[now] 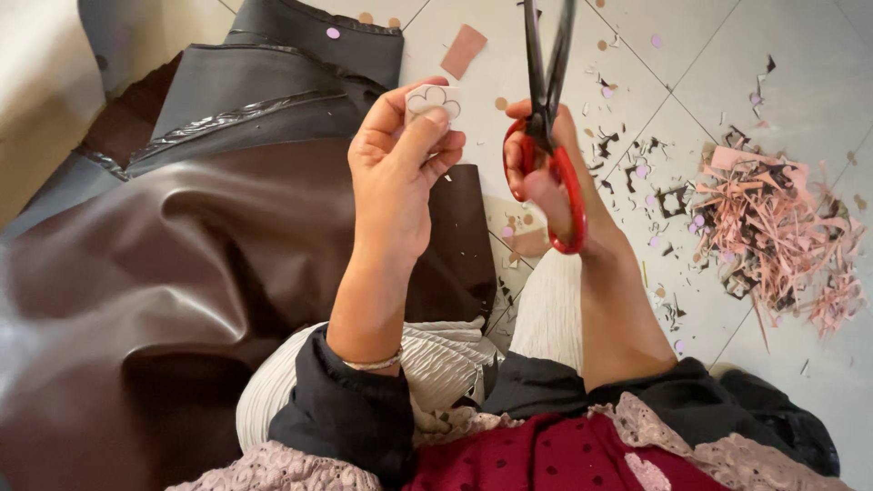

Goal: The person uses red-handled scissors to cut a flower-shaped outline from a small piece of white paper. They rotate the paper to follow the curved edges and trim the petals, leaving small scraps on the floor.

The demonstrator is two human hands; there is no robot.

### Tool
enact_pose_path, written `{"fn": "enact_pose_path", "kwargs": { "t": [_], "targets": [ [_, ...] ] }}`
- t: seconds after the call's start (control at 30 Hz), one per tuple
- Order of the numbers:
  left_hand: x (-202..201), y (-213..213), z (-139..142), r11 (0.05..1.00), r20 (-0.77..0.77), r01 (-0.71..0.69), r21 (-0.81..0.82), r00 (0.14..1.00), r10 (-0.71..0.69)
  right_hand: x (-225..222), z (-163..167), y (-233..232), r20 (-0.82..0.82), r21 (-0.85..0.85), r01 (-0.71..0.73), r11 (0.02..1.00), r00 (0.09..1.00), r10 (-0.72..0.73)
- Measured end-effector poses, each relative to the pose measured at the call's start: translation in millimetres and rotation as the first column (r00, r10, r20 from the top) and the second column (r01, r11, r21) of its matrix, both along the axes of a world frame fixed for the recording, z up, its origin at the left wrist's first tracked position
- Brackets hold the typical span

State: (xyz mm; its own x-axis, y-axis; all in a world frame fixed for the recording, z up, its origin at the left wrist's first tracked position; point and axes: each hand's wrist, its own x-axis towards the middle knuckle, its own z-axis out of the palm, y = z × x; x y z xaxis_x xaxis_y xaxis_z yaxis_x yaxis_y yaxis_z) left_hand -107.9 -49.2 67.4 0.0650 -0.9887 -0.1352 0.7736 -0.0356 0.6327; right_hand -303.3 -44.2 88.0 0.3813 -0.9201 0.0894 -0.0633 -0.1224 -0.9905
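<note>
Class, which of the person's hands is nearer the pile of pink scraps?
Right. The right hand, holding red scissors, is beside the pile of pink scraps; the left hand is farther away.

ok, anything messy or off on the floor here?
Yes. A heap of pink offcuts lies on the tiled floor at right, with dark scraps and small round pieces scattered toward the right hand holding red-handled scissors. The left hand pinches a small white cutout.

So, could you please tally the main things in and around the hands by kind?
Hands: 2, left hand and right hand
Red-handled scissors: 1
Small pale cut-out piece: 1
Dark leather-like sheets: 2, as far as shows
Heap of pink offcuts: 1
Total: 7
</note>
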Motion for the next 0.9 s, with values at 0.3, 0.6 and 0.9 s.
{"fn": "enact_pose_path", "kwargs": {
  "t": [0.3,0.6,0.9],
  "targets": [
    [3.9,-6.9,0.5,0.989,-0.041,-0.122,-0.084,0.992,0.119,3.3,-12.4,-6.8,-0.037,0.066,-0.012,0.998,0.999,0.014],
    [7.4,-2.9,17.2,0.985,0.011,-0.161,-0.059,0.987,0.162,11.8,-23.5,-1.9,-0.084,0.097,-0.080,0.992,0.993,0.088],
    [10.7,-3.5,21.5,0.967,-0.022,-0.243,-0.080,0.970,0.242,4.4,-22.6,-5.0,-0.144,-0.008,-0.105,0.994,0.984,0.103]
  ]
}}
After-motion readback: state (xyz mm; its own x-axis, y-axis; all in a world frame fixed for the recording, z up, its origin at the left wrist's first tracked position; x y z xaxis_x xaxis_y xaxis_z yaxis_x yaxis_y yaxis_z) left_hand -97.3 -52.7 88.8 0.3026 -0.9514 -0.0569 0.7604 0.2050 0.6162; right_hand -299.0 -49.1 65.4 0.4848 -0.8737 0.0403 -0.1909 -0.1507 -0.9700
